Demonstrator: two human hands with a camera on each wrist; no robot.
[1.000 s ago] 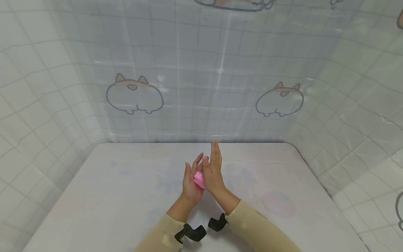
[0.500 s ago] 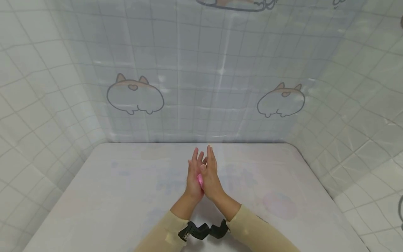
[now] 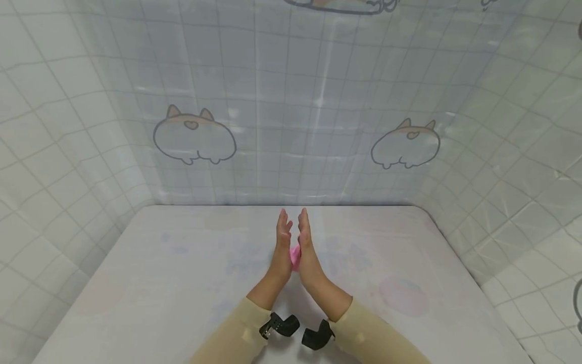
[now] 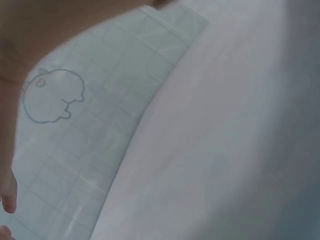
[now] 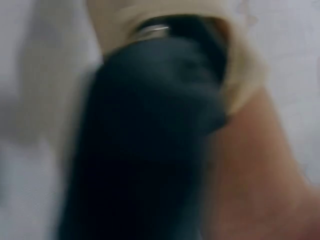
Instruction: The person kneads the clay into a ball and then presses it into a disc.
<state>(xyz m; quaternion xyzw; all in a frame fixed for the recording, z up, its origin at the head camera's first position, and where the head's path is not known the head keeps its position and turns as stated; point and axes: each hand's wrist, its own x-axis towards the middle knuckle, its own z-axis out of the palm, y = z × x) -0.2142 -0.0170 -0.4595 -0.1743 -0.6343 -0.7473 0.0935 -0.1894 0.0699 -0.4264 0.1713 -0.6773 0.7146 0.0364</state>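
A small pink lump (image 3: 295, 257), soft-looking like modelling clay, sits between my two palms in the head view. My left hand (image 3: 282, 251) stands upright on its left side, fingers mostly straight and pointing away from me. On the other side my right hand (image 3: 309, 253) faces it with straight fingers. Both palms touch the lump, and the hands hide much of it. The fingertips of the two hands are apart. Neither wrist view shows the lump; the right wrist view is blurred and mostly filled by a dark wrist device (image 5: 145, 140).
The hands are above a pale table (image 3: 173, 283) with faint coloured patches. A grid-patterned curtain (image 3: 291, 111) with cartoon dog drawings surrounds it at the back and sides. Black devices (image 3: 318, 335) are strapped at both wrists, close to each other.
The hands first came together and flattened over the pink lump, the left palm turning to face the right. Now they are a little apart at the fingers, with the lump still between the palms.
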